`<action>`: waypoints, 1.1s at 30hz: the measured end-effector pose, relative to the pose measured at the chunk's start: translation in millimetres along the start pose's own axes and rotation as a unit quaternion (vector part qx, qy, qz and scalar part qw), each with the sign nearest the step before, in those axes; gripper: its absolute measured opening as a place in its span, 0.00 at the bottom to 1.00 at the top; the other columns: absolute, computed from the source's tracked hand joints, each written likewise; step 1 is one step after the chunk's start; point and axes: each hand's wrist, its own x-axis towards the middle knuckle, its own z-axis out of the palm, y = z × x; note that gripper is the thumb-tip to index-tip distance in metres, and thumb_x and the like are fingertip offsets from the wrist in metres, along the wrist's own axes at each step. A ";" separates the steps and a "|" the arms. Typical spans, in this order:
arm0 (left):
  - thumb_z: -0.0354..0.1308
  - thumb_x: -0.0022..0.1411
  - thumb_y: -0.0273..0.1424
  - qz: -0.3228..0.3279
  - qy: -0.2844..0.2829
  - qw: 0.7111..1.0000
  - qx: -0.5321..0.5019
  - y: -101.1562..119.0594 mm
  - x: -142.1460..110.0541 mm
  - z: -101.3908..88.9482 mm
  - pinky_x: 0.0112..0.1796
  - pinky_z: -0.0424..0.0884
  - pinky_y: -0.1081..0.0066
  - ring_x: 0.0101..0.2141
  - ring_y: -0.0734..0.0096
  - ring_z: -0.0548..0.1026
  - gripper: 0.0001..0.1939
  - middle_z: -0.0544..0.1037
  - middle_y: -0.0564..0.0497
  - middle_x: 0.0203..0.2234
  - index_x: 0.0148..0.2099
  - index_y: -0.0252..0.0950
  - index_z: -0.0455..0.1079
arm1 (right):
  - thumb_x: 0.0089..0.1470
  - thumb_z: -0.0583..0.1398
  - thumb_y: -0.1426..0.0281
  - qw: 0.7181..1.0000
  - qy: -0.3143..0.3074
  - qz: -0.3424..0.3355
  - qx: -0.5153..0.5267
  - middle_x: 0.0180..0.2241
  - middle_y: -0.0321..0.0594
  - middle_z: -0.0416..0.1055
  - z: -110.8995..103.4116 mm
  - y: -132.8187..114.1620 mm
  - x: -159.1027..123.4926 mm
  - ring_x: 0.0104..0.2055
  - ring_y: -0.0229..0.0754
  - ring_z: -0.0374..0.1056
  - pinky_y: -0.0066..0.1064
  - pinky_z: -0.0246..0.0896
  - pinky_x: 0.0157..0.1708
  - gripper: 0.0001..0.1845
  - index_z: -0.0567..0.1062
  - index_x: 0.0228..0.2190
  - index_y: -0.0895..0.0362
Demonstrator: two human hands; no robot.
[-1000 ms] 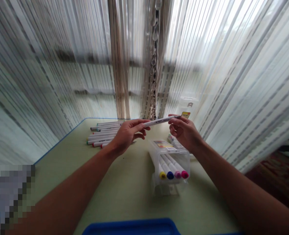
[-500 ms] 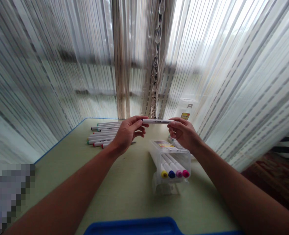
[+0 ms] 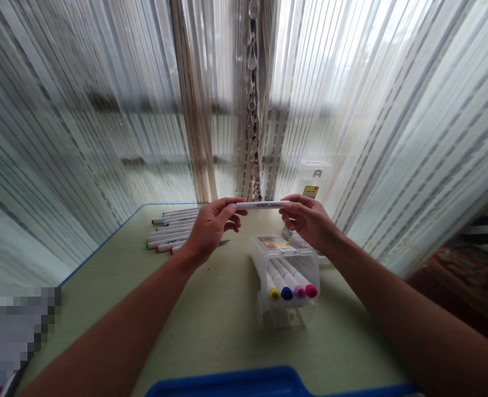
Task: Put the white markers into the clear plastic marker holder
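A white marker [image 3: 262,205] with dark print on its barrel is held level above the table. My left hand [image 3: 215,227] pinches its left end between thumb and fingers. At the other end, my right hand [image 3: 306,216] grips it the same way. Below the right hand lies a clear plastic case [image 3: 264,259], its open end facing me. Several markers [image 3: 287,292] rest inside, with yellow, blue, lilac and pink ends showing. Left of my left hand, loose white markers [image 3: 171,231] lie side by side, partly hidden by that hand.
The pale green table [image 3: 202,325] has a blue edge, with a blue tray-like piece [image 3: 227,383] at the front. Behind my right hand stands a clear package piece with a yellow label [image 3: 310,191]. String curtains [image 3: 144,110] hang behind the table.
The marker was tilted up to the right a second ago and is now level, with both hands still on it. The view has shifted slightly since half a second ago.
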 end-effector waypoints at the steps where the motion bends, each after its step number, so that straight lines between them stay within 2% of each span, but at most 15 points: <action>1: 0.63 0.61 0.33 0.000 0.001 1.000 0.004 -0.5 -0.3 0.0 0.28 0.71 0.73 0.26 0.74 0.75 0.14 0.81 0.47 0.31 0.47 0.31 0.79 | 0.38 0.76 0.66 1.000 -0.001 -0.001 -0.001 0.23 0.37 0.77 -0.2 0.1 0.1 0.20 0.32 0.64 0.24 0.53 0.18 0.14 0.81 0.28 0.57; 18: 0.63 0.57 0.29 0.008 -0.002 1.000 0.019 4.4 -2.3 1.6 0.29 0.71 0.71 0.26 0.74 0.74 0.15 0.83 0.44 0.30 0.45 0.28 0.80 | 0.38 0.73 0.68 1.000 0.003 0.007 -0.004 0.22 0.37 0.76 -0.6 -2.5 -0.4 0.20 0.34 0.65 0.25 0.53 0.18 0.11 0.81 0.27 0.56; 27: 0.66 0.57 0.31 0.019 -0.004 0.999 0.036 4.1 -2.5 0.9 0.30 0.70 0.72 0.25 0.76 0.73 0.14 0.83 0.44 0.31 0.44 0.29 0.81 | 0.39 0.72 0.67 1.000 0.002 0.005 -0.011 0.22 0.37 0.75 -1.2 -2.9 -0.8 0.20 0.34 0.64 0.26 0.53 0.19 0.10 0.81 0.27 0.56; 33: 0.69 0.55 0.34 0.026 -0.003 0.996 0.080 4.2 -1.2 0.7 0.28 0.69 0.73 0.23 0.76 0.72 0.13 0.82 0.47 0.28 0.40 0.31 0.79 | 0.40 0.73 0.67 1.000 -0.019 -0.005 -0.024 0.23 0.37 0.76 0.0 -2.1 -2.2 0.21 0.34 0.65 0.25 0.54 0.19 0.10 0.82 0.28 0.56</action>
